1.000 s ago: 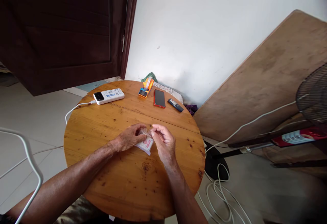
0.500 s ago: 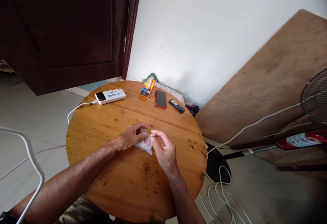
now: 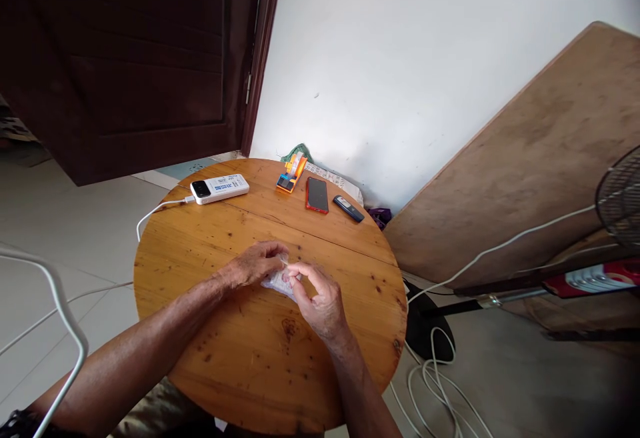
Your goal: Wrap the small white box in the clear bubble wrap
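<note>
A small clear plastic packet with pinkish print (image 3: pixel 281 281) lies near the middle of the round wooden table (image 3: pixel 240 358). My left hand (image 3: pixel 256 265) is closed on the packet's upper left part, its fingers curled over the edge. From the right, my right hand (image 3: pixel 320 295) meets it with thumb and forefinger pinched together at the packet's upper right side. Whatever sits between those two fingertips is too small to make out. Both forearms cross the table's near part.
Along the table's far side are a white power bank (image 3: pixel 220 189) with a cable, an orange tape dispenser (image 3: pixel 292 173), a red-edged phone (image 3: pixel 317 195) and a dark remote-like device (image 3: pixel 349 209). A fan (image 3: pixel 620 198) stands at the right.
My right hand has shifted slightly left and down, its fingertips now lower over the packet. My left hand keeps its grip. The whole view has shifted a little.
</note>
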